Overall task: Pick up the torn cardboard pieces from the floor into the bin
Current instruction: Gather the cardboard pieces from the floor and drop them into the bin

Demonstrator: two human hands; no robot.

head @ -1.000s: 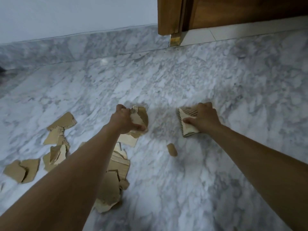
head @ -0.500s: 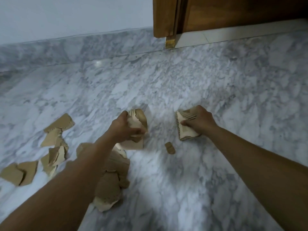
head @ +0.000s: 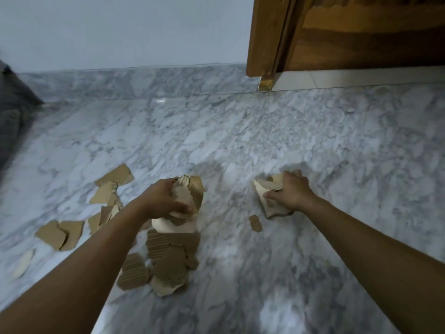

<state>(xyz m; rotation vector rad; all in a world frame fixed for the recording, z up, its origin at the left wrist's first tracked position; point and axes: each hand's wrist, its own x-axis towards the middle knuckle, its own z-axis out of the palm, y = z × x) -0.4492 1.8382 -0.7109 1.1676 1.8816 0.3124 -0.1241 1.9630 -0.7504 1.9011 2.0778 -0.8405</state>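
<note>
My left hand [head: 161,200] is shut on a bunch of torn cardboard pieces [head: 192,191], held just above the marble floor. My right hand [head: 292,191] grips a stack of pale corrugated cardboard pieces [head: 266,197] to the right. A small scrap [head: 255,222] lies on the floor between my hands. A heap of brown pieces [head: 168,259] lies under my left forearm. More pieces [head: 106,191] are scattered at the left, with two flat ones [head: 60,233] further left. No bin is in view.
A wooden door and frame [head: 337,34] stand at the top right above a pale threshold. A marble skirting [head: 144,80] runs under the white wall. Something dark grey [head: 12,116] sits at the far left edge.
The view has tilted up and back, showing more wall and door. Both hands keep their cardboard; the left hand's bunch sits a little higher over the heap.
</note>
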